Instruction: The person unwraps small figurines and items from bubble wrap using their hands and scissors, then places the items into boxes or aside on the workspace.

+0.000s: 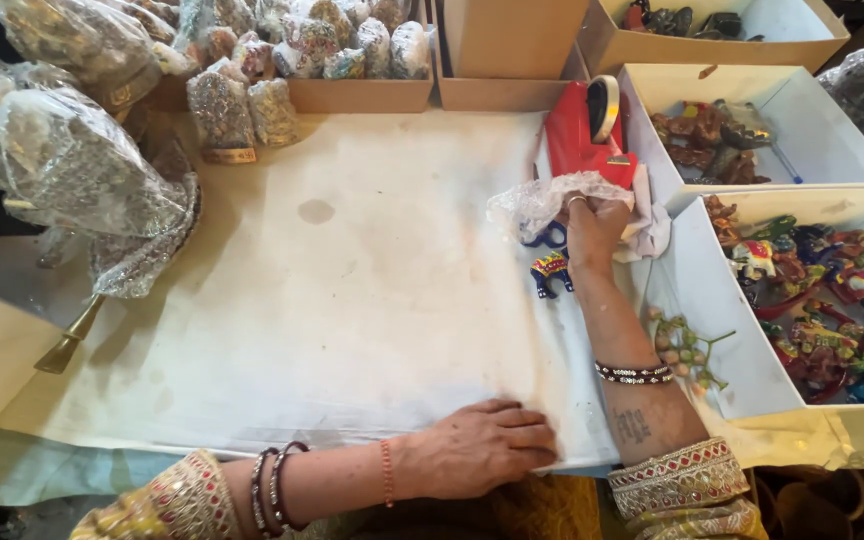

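Note:
My right hand (592, 232) reaches forward and grips a crumpled piece of clear bubble wrap (542, 200) on the white work sheet (352, 290). Just beneath that hand stands a small blue painted elephant figurine (550, 272), and blue scissor handles (549, 237) show beside it. A red tape dispenser (582, 135) with a roll of tape sits directly beyond the wrap. My left hand (482, 447) lies flat, palm down, on the near edge of the sheet with nothing in it.
White boxes on the right hold painted figurines (822, 300) and brown ones (702, 140). Cardboard boxes (512, 50) line the back. Wrapped items (302, 45) and plastic-wrapped bundles (72, 170) crowd the left. A small beaded sprig (687, 350) lies by my right forearm.

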